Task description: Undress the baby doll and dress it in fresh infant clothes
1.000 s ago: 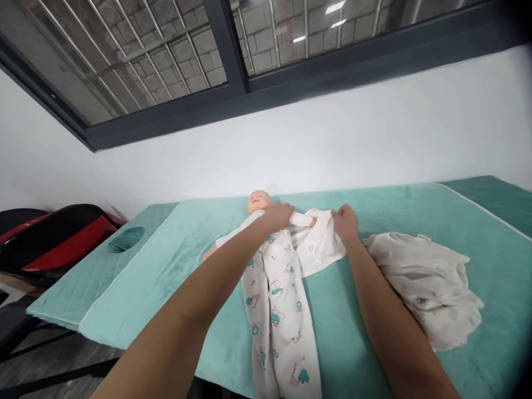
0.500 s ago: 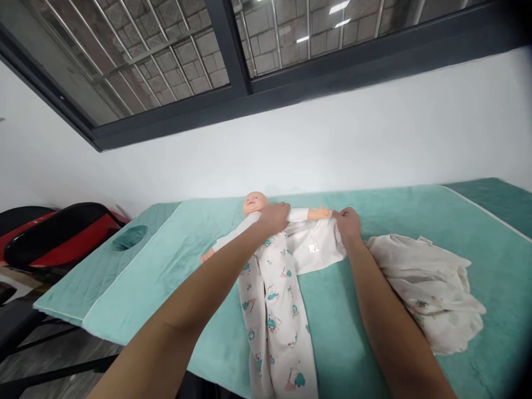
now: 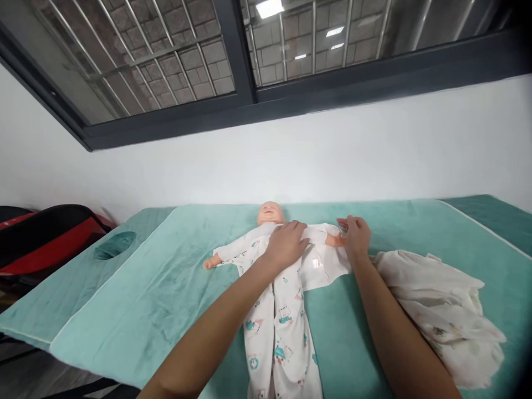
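A baby doll [image 3: 270, 213] lies on its back on a teal padded table [image 3: 166, 266], arms spread. It wears a white printed romper [image 3: 280, 327] whose right flap [image 3: 322, 266] lies open on the table. My left hand [image 3: 287, 244] rests flat on the doll's chest, fingers stretched out. My right hand [image 3: 355, 237] is at the doll's outstretched arm, beside the flap's edge, fingers loosely curled; whether it grips the cloth is unclear.
A crumpled white cloth [image 3: 440, 310] lies to the right on the table. The table has a face hole [image 3: 114, 245] at the left. A red and black seat [image 3: 45, 238] stands beyond the left end. A white wall and a barred window are behind.
My left hand slid from the doll's shoulder down onto its chest. The doll's right arm has come out of the flap and lies bare. The camera tilted down slightly.
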`<state>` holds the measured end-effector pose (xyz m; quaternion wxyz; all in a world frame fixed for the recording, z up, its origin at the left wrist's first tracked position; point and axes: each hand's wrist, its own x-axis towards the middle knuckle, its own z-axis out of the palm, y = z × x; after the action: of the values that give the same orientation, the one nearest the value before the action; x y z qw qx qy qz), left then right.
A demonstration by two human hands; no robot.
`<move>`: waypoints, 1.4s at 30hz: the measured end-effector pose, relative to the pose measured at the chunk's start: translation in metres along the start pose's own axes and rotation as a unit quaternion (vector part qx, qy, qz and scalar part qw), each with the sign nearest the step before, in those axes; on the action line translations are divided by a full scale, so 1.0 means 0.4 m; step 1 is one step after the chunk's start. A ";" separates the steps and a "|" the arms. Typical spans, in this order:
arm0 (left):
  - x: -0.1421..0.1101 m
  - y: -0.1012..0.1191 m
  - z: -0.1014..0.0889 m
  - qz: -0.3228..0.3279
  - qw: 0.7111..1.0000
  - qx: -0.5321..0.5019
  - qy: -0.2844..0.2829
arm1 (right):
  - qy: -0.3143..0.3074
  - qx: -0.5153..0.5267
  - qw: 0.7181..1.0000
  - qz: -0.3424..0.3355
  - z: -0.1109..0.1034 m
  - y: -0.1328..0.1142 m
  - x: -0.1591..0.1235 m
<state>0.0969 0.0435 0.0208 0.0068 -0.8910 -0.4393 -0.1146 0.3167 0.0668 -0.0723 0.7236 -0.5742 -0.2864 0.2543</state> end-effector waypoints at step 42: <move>-0.247 -0.352 0.090 -0.039 0.838 -0.543 0.028 | -0.388 -0.073 0.915 -0.089 0.113 -0.047 -0.239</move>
<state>-0.0644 0.0566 -0.0477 -0.4703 -0.7304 -0.3403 -0.3598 0.2180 0.0270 -0.0577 0.5312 -0.4542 -0.6121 0.3699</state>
